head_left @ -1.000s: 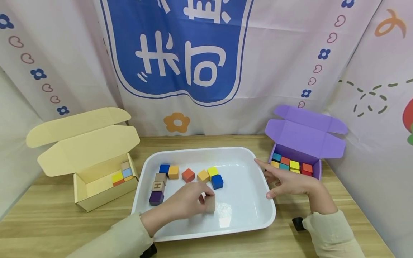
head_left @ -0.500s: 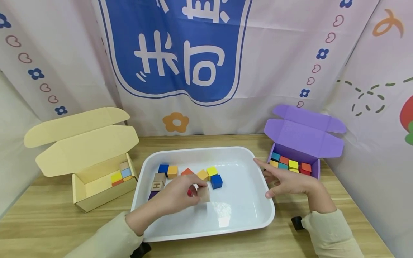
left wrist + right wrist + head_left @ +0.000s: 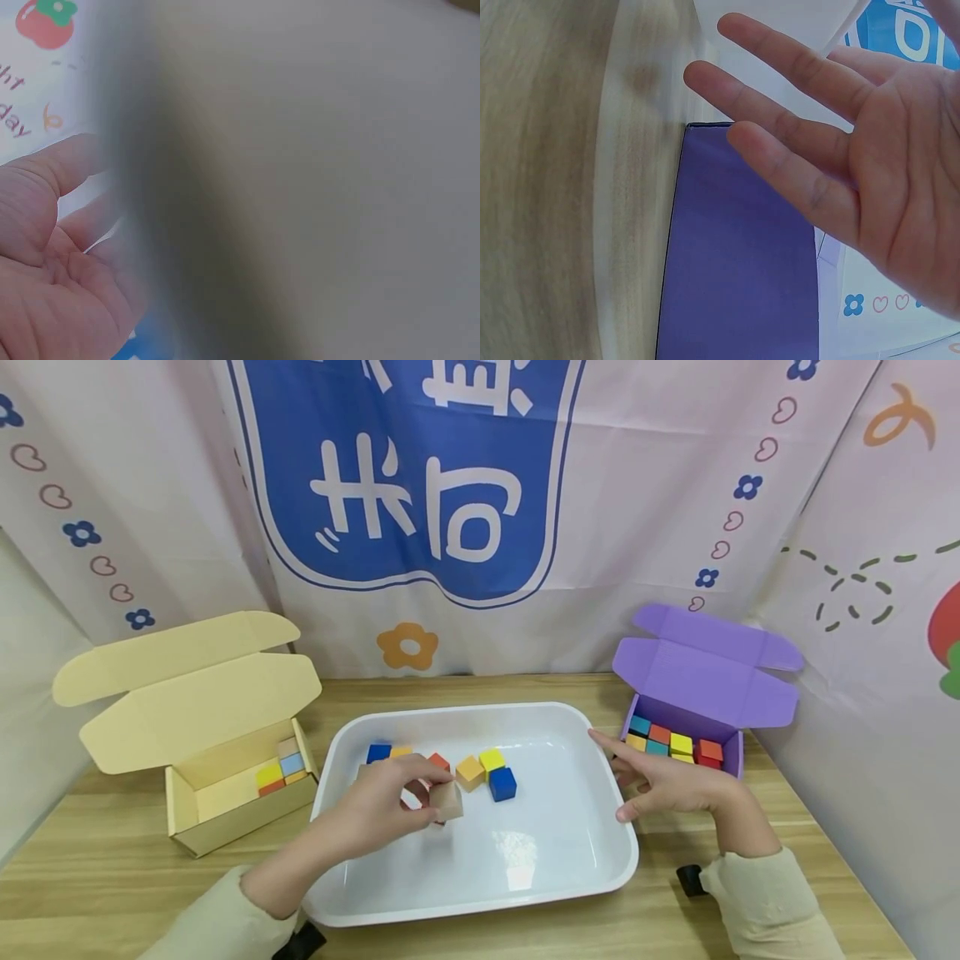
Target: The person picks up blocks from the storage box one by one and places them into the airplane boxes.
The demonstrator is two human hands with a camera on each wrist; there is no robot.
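In the head view my left hand (image 3: 375, 806) pinches a pale wooden block (image 3: 448, 800) above the white tray (image 3: 555, 893), between thumb and fingertips. A bit of red shows just beneath that block. My fingers partly cover an orange block and a red block (image 3: 439, 762) behind them. Right of these sit orange (image 3: 470, 773), yellow (image 3: 492, 760) and blue (image 3: 502, 784) blocks, close together. My right hand (image 3: 675, 781) is at the tray's right rim, fingers spread and holding nothing. A blurred pale surface fills most of the left wrist view, hiding the left fingertips.
A yellow box (image 3: 240, 814) with its lid up stands at the left, several blocks in its right end. At the right, an open purple box (image 3: 727, 714) also holds several blocks. A printed curtain (image 3: 585, 635) hangs behind the wooden table (image 3: 112, 893).
My left hand has moved left across the tray with the pale wooden block, now covering the left-hand blocks more. My right hand has stayed at the tray's rim.
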